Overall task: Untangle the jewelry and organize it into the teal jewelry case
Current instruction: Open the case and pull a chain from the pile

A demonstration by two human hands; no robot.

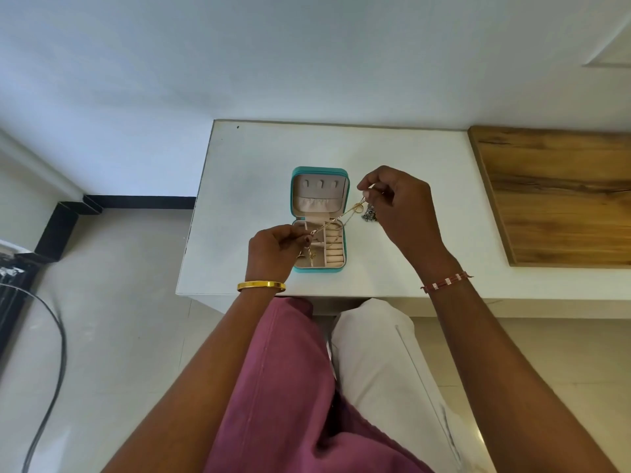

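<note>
The teal jewelry case [295, 186] lies open on the white table [392, 155], its lid flat at the back and its beige compartments toward me. A thin gold chain [336, 220] stretches taut above the case between both hands. My left hand [273, 249] pinches its lower end over the case's left side. My right hand [399, 206] pinches the upper end just right of the lid. A small dark silver ornament [369, 213] hangs or lies below my right fingers. Some gold jewelry [310, 256] sits in a lower left compartment.
A wooden board [560, 196] covers the table's right part. The table's front edge runs just behind my wrists, with my knees below it. A black cable [58, 336] crosses the floor at the left, beside a dark object.
</note>
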